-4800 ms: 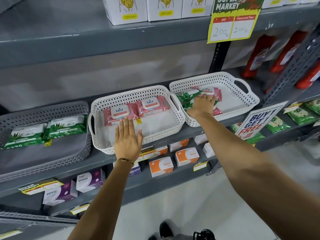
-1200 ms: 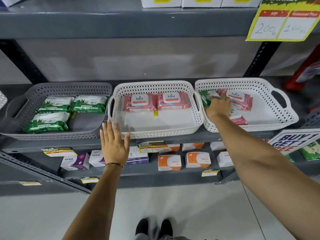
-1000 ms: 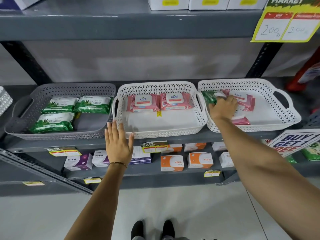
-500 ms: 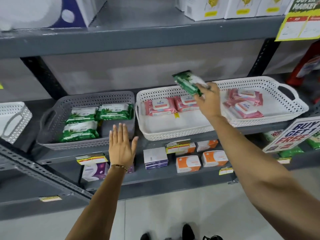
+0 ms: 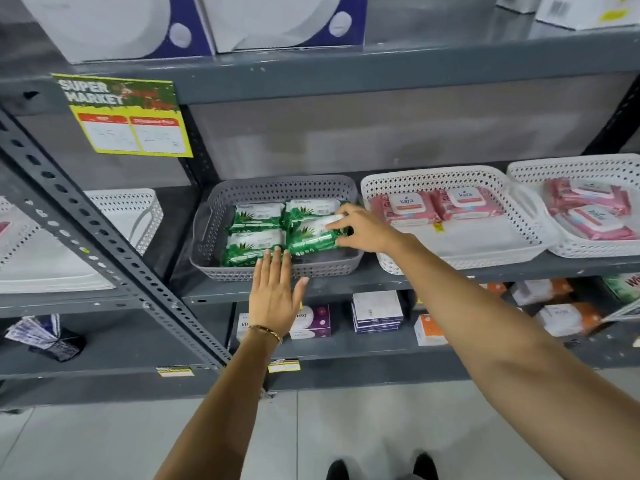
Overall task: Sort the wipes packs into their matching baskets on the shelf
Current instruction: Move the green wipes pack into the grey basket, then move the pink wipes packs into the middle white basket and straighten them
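A grey basket [image 5: 322,270] on the middle shelf holds three green wipes packs [image 5: 256,216] lying flat. My right hand [image 5: 363,230] grips a fourth green wipes pack [image 5: 310,237] by its right end and holds it low inside the basket's front right part. My left hand [image 5: 275,296] is flat and open against the grey basket's front rim, holding nothing. To the right, a white basket [image 5: 460,261] holds two pink wipes packs [image 5: 403,207]. Further right, another white basket [image 5: 588,251] holds several pink wipes packs [image 5: 588,216].
A slanted grey perforated shelf brace [image 5: 104,244] crosses the left side. Another white basket [image 5: 135,216] sits at far left. Small boxes [image 5: 377,311] line the lower shelf. A yellow price sign [image 5: 128,119] hangs from the shelf above, which carries large boxes.
My right hand lifted a green pack out of the right white basket, carried it left over the middle basket and lowered it into the grey basket. My left hand shifted left to the grey basket's front.
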